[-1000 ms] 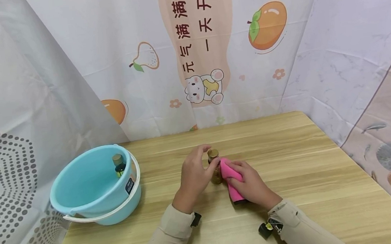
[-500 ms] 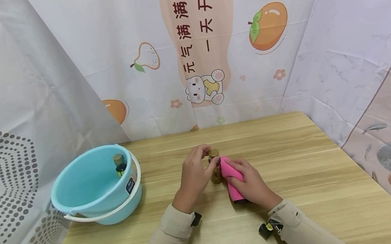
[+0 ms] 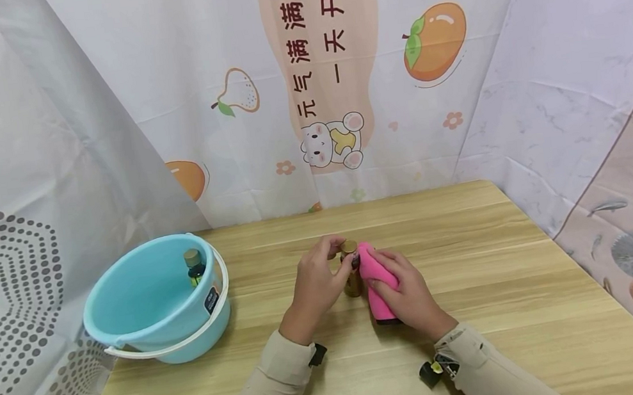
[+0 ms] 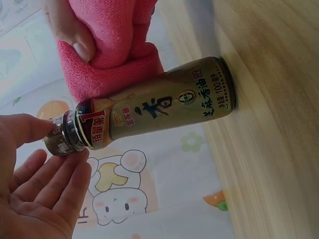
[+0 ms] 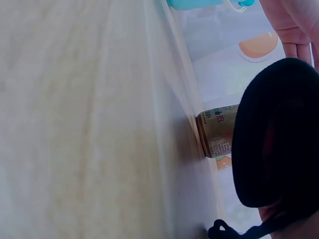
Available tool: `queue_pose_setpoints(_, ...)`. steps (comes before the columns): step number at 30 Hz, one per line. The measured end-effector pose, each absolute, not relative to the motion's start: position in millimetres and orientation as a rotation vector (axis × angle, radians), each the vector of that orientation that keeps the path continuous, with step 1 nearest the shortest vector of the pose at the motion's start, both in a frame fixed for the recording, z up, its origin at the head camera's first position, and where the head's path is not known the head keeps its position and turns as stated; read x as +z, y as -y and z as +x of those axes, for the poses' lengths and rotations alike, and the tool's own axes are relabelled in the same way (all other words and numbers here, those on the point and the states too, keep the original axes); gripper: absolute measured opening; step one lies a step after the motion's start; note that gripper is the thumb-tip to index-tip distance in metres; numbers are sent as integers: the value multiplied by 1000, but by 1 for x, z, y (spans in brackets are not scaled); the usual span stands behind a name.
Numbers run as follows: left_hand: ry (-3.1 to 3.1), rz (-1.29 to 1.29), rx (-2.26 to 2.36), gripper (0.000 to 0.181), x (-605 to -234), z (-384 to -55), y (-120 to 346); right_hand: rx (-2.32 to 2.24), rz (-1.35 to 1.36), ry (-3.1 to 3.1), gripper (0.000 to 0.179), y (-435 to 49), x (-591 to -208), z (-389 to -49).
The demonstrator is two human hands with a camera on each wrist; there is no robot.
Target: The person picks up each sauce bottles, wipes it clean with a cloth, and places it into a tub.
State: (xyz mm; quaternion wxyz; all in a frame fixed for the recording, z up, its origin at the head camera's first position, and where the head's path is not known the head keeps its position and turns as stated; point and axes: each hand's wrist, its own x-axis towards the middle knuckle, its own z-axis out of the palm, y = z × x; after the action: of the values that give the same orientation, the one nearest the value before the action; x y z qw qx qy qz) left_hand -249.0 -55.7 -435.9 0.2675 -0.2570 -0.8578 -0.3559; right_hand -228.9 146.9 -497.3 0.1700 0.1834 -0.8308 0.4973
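A small sesame oil bottle point(image 3: 352, 280) stands upright on the wooden table, its gold label showing in the left wrist view point(image 4: 164, 97). My left hand point(image 3: 315, 281) pinches the gold bottle cap point(image 4: 62, 133) and neck between thumb and fingers. In my right hand point(image 3: 410, 290) I grip a pink fluffy cloth point(image 3: 380, 281), its soft pile pressed along the bottle's right side near the shoulder. The right wrist view has the cloth's dark oval end point(image 5: 274, 134) with a black cord loop, covering most of that hand and the bottle's upper part.
To the left stands a light blue bucket point(image 3: 161, 349) with a white handle; another dark bottle point(image 3: 194, 271) with a gold cap leans inside it. The wooden table point(image 3: 504, 274) meets printed curtains point(image 3: 402, 130) at the back and sides.
The pink cloth and my right hand have shifted slightly upward along the bottle, toward its neck. The left hand and bottle have barely moved, a touch to the right.
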Motion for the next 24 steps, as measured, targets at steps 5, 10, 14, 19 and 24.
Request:
queue_pose_setpoints(5, 2331, -687, -976, 29, -436, -249, 55, 1414, 517, 2401, 51, -146, -496, -228)
queue_pose_setpoints(10, 2319, -686, -984, 30, -436, -249, 55, 1385, 508, 2453, 51, -145, -496, -228)
queue_pose_setpoints(14, 2309, -693, -984, 30, -437, -250, 56, 1353, 495, 2494, 52, -146, -496, -229)
queue_pose_setpoints(19, 2308, -700, -993, 30, -438, -250, 56, 1332, 479, 2539, 52, -146, -498, -230)
queue_pose_setpoints(24, 2305, -706, -1002, 31, -439, -250, 56, 1331, 441, 2590, 48, -146, -500, -231)
